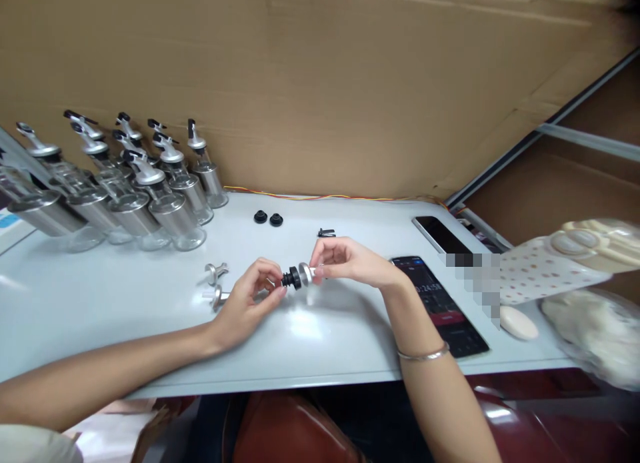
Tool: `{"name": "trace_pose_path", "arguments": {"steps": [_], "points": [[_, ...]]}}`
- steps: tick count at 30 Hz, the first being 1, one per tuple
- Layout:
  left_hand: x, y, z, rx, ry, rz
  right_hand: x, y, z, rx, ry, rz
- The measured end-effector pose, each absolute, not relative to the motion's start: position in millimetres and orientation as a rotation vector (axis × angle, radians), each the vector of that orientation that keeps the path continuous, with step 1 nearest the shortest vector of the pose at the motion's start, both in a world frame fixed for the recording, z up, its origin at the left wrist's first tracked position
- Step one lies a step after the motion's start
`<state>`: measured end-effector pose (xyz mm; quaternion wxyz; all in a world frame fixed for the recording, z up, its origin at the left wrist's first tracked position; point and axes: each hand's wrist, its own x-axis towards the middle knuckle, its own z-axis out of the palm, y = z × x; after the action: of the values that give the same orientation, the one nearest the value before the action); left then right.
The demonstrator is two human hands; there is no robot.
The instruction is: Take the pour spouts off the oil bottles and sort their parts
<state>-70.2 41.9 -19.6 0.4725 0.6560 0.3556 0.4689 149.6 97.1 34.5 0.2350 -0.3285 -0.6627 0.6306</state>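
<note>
My left hand [257, 293] pinches a black ribbed stopper [291, 278] between thumb and fingers. Against the stopper's right end sits a silver pourer top [306, 274], its spout gripped by the fingertips of my right hand [337, 261]. Both parts are held just above the table, lined up end to end; how far one is seated in the other I cannot tell. Left of my left hand lie two more silver pourer tops [217, 271], one partly behind the hand. Two black stoppers [261, 217] rest farther back, and small black clip-like pieces [327, 233] lie behind my right hand.
Several glass and steel bottles with pourers [175, 216] stand at the back left. On the right are a phone showing a timer [440, 303], a white phone [443, 236], a white oval object [519, 323] and a plastic bag [595, 329]. Thin wires [310, 197] run along the cardboard wall.
</note>
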Motion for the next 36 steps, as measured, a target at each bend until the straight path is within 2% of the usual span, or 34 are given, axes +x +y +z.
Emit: {"name": "trace_pose_path", "arguments": {"steps": [18, 36], "points": [[-67, 49, -20, 1.342, 0.872, 1.288, 136, 96, 26, -0.952, -1.769, 1.720], [-70, 47, -16, 1.366, 0.952, 1.218, 129, 92, 23, -1.029, -1.778, 1.748]]}}
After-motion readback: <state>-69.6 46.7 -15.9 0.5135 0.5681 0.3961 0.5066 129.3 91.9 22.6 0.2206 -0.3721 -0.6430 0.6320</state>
